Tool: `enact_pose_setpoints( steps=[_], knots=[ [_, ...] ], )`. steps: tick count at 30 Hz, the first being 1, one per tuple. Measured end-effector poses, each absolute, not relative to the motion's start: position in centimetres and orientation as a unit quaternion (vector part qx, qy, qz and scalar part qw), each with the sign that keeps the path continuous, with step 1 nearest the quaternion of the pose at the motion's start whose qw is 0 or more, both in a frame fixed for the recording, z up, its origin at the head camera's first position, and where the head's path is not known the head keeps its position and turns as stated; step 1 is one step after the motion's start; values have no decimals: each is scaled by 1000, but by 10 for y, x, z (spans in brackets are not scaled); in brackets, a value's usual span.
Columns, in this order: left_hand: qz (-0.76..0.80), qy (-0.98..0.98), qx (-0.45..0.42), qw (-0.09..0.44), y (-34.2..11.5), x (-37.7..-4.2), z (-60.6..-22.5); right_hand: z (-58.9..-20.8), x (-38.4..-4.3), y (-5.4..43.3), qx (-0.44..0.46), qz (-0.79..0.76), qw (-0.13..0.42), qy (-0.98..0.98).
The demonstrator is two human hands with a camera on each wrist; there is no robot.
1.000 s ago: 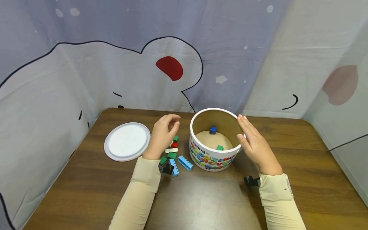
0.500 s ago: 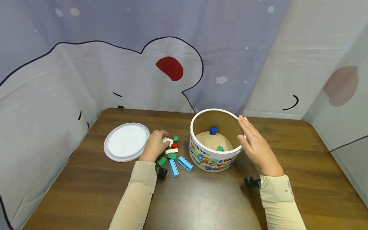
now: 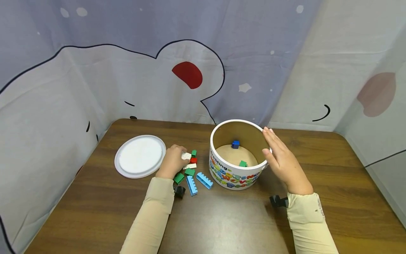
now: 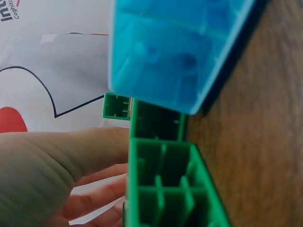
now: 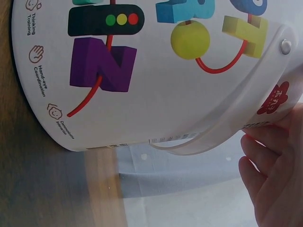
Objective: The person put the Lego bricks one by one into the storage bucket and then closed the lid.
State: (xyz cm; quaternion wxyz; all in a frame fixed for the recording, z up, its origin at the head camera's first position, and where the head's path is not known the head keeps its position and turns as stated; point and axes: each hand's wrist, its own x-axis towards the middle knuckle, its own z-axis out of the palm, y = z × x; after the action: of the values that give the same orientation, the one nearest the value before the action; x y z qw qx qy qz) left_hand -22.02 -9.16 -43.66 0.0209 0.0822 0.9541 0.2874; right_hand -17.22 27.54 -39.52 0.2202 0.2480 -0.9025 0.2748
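In the head view my left hand [image 3: 172,162] has its thumb and fingers around a white toy brick [image 3: 186,156] on the table and pinches it. Green bricks hide those fingertips in the left wrist view. Beside the hand lie a red brick [image 3: 193,160], another white brick [image 3: 190,166], green bricks [image 3: 189,172] and two light blue bricks [image 3: 204,180]. My right hand [image 3: 283,162] rests with straight fingers against the right side of the rim of a round white bucket [image 3: 226,176]. Inside the bucket are a blue brick [image 3: 235,144] and a green brick [image 3: 243,163].
A round white lid [image 3: 141,157] lies on the wooden table [image 3: 228,218] to the left of the bricks. The bucket's white handle [image 5: 222,135] hangs down its side in the right wrist view. A printed curtain [image 3: 142,81] stands behind the table.
My left hand has come down from above the bricks and moved slightly left to the white brick, taking hold of it. The right hand stays at the bucket rim.
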Motion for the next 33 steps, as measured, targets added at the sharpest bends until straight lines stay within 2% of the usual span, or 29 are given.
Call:
enact_pose_setpoints(
  steps=[16, 33],
  knots=[
    [322, 943, 80, -1, -98, -221, -433, -394, -172, 274, 235, 282, 206, -907],
    [440, 892, 100, -26, -92, -209, -399, -394, -171, 273, 237, 285, 216, -903]
  ],
)
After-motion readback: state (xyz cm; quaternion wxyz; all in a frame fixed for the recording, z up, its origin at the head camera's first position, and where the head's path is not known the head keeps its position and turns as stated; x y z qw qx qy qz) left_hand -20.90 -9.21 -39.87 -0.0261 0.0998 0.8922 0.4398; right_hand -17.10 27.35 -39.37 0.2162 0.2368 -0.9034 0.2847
